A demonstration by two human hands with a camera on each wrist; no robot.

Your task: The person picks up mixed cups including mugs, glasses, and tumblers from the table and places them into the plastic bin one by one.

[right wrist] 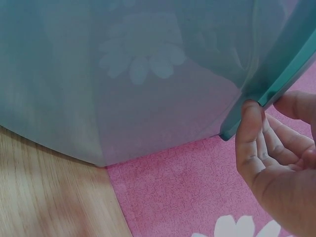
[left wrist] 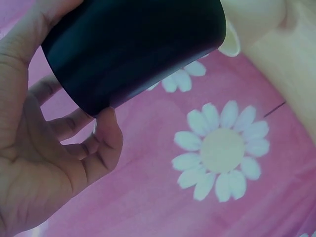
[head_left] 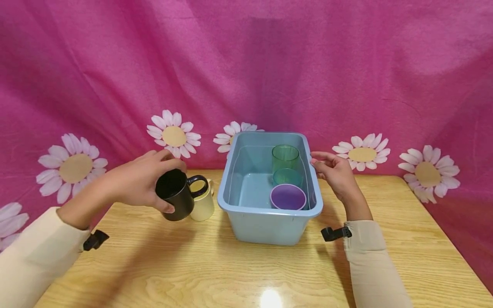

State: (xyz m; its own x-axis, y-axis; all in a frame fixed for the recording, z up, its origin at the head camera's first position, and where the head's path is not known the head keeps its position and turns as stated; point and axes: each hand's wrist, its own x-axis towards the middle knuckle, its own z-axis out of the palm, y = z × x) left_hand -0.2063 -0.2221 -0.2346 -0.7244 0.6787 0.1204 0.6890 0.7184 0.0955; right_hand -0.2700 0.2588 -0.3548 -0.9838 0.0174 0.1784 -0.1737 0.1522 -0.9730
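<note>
My left hand [head_left: 140, 179] grips a black mug [head_left: 180, 204] by its rim, with the mug's handle turned to the right. In the left wrist view the mug's dark side [left wrist: 133, 49] fills the upper part, my fingers and thumb about its rim. Just behind the black mug stands a cream mug [head_left: 203, 208], partly hidden. A blue plastic tub [head_left: 265, 229] stands right of the mugs. My right hand [head_left: 336, 176] pinches the tub's right rim, which the right wrist view shows between thumb and fingers [right wrist: 249, 126].
Inside the tub, along its right side, are a green clear glass [head_left: 285, 156], a teal cup [head_left: 286, 176] and a purple cup [head_left: 288, 199]. The tub rests on a wooden table [head_left: 215, 273]. A pink cloth [head_left: 269, 64] with white flowers hangs behind.
</note>
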